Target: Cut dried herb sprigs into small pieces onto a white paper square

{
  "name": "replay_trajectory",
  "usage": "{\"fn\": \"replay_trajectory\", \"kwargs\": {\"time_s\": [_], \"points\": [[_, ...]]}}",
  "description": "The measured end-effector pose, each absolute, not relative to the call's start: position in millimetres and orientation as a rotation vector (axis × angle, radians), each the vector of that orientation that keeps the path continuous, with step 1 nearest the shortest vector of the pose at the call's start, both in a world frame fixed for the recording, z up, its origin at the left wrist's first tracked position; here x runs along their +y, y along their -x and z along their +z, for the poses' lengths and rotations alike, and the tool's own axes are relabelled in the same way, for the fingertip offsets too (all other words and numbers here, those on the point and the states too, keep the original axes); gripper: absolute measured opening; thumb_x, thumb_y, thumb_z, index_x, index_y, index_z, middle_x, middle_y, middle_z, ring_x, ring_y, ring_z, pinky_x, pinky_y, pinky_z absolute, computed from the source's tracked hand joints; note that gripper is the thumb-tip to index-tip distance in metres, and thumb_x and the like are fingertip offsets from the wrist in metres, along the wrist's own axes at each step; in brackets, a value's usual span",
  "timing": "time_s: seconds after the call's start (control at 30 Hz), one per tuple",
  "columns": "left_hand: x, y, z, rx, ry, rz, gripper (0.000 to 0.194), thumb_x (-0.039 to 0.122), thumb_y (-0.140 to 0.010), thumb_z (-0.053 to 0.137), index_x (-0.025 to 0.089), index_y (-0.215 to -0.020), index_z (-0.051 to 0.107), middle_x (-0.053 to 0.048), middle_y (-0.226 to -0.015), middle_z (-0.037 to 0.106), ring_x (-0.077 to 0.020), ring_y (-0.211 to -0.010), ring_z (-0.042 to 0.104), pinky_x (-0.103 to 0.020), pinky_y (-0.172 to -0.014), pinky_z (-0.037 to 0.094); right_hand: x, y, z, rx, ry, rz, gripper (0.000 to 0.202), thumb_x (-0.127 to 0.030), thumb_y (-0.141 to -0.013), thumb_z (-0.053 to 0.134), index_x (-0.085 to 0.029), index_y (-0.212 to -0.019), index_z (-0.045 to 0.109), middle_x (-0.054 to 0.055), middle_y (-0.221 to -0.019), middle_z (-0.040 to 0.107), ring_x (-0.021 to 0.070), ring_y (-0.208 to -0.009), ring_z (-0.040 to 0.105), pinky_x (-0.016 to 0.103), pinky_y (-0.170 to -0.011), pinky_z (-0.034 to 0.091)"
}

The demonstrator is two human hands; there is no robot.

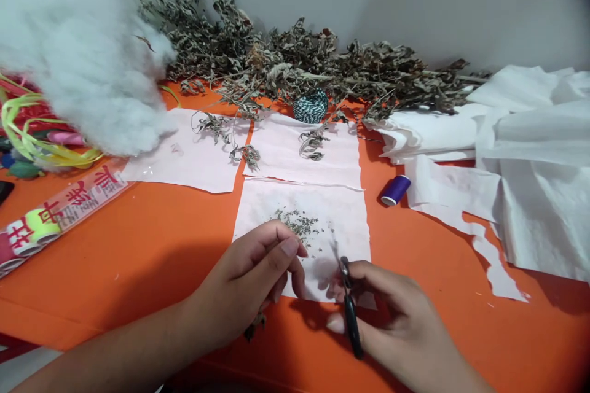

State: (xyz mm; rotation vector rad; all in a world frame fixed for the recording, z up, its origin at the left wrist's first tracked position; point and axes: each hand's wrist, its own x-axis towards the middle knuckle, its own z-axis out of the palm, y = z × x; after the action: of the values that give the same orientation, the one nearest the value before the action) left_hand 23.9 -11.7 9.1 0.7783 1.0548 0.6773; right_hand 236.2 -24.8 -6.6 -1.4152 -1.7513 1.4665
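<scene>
My left hand (265, 267) is closed above the near edge of a white cloth square (258, 199), and a bit of dried leafy sprig (255, 324) pokes out beneath it. To its right, my right hand (391, 307) grips small black-handled thread snips (349, 304). The blades point up and away over the cloth and look blurred. Small dark crumbs of chopped dried leaf (299, 224) lie in a loose pile on the cloth, just beyond my left fingertips. Most of what my left hand holds is hidden by the fingers.
Dried leafy branches (286, 61) line the wall, with a ball of green-and-white twine (310, 106) before them. White stuffing (92, 55) and a pack of thread spools (41, 230) are at left. A purple spool (395, 190) and white fabric pieces (539, 209) lie right on the orange table (152, 227).
</scene>
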Motion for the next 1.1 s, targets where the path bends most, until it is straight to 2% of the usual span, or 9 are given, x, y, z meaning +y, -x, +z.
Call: {"fn": "replay_trajectory", "kwargs": {"time_s": [0.13,0.23,0.43,0.53,0.63,0.77,0.9,1.1], "points": [[-13,-25,13,0.999,-0.731,0.71,0.026,0.039,-0.096,0.051,0.018,-0.083,0.058,-0.004,-0.079,0.073,-0.0102,-0.061,0.06,-0.018,-0.05,0.042,-28,-240,-9,-1.779,1.409,1.383,0.038,-0.049,-0.066,0.083,-0.02,-0.074,0.06,-0.003,-0.065,0.058,0.0118,-0.058,0.052,0.018,-0.051,0.044],[-15,-25,14,0.97,-0.72,0.728,0.024,0.037,-0.095,0.055,0.017,-0.083,0.063,-0.007,-0.092,0.074,-0.0135,-0.075,0.065,-0.02,-0.057,0.05,-29,-240,-9,-1.908,1.406,1.258,0.042,-0.052,-0.067,0.082,-0.02,-0.067,0.054,-0.005,-0.058,0.052,0.0097,-0.052,0.044,0.018,-0.045,0.037],[-18,-27,14,0.895,-0.677,0.778,0.018,0.031,-0.093,0.06,0.019,-0.088,0.071,-0.004,-0.091,0.075,-0.0111,-0.079,0.067,-0.017,-0.069,0.052,-29,-234,-10,-2.118,1.424,0.997,0.031,-0.038,-0.076,0.074,-0.021,-0.067,0.049,-0.006,-0.056,0.047,0.0087,-0.048,0.041,0.018,-0.045,0.035],[-18,-29,14,0.897,-0.662,0.776,0.018,0.032,-0.092,0.061,0.02,-0.087,0.073,-0.003,-0.087,0.075,-0.0096,-0.075,0.066,-0.016,-0.068,0.051,-30,-234,-12,-2.138,1.446,0.961,0.027,-0.033,-0.079,0.07,-0.021,-0.068,0.049,-0.006,-0.055,0.047,0.0084,-0.047,0.04,0.017,-0.045,0.034],[-17,-30,13,0.917,-0.654,0.769,0.018,0.033,-0.092,0.062,0.02,-0.086,0.073,-0.002,-0.085,0.075,-0.009,-0.072,0.065,-0.016,-0.066,0.051,-30,-234,-14,-2.125,1.457,0.943,0.029,-0.033,-0.078,0.07,-0.022,-0.067,0.046,-0.006,-0.055,0.047,0.0081,-0.047,0.04,0.017,-0.045,0.034],[-15,-31,10,0.906,-0.643,0.782,0.018,0.034,-0.091,0.063,0.02,-0.087,0.073,-0.003,-0.091,0.076,-0.0105,-0.079,0.069,-0.016,-0.07,0.053,-30,-234,-16,-2.115,1.46,0.968,0.03,-0.034,-0.08,0.069,-0.022,-0.067,0.045,-0.006,-0.055,0.046,0.008,-0.048,0.04,0.016,-0.045,0.034],[-15,-30,8,0.891,-0.639,0.771,0.019,0.035,-0.091,0.062,0.02,-0.091,0.074,-0.003,-0.093,0.075,-0.0124,-0.085,0.07,-0.02,-0.078,0.055,-29,-233,-16,-2.104,1.448,0.962,0.032,-0.032,-0.081,0.066,-0.022,-0.064,0.041,-0.008,-0.053,0.04,0.007,-0.046,0.034,0.016,-0.043,0.031],[-15,-28,6,0.954,-0.8,0.736,0.023,0.035,-0.094,0.058,0.019,-0.095,0.074,-0.005,-0.094,0.075,-0.0148,-0.086,0.07,-0.021,-0.079,0.055,-28,-230,-18,-2.057,1.444,1.011,0.036,-0.029,-0.08,0.064,-0.022,-0.061,0.036,-0.008,-0.052,0.035,0.0064,-0.046,0.03,0.015,-0.042,0.028]]}}
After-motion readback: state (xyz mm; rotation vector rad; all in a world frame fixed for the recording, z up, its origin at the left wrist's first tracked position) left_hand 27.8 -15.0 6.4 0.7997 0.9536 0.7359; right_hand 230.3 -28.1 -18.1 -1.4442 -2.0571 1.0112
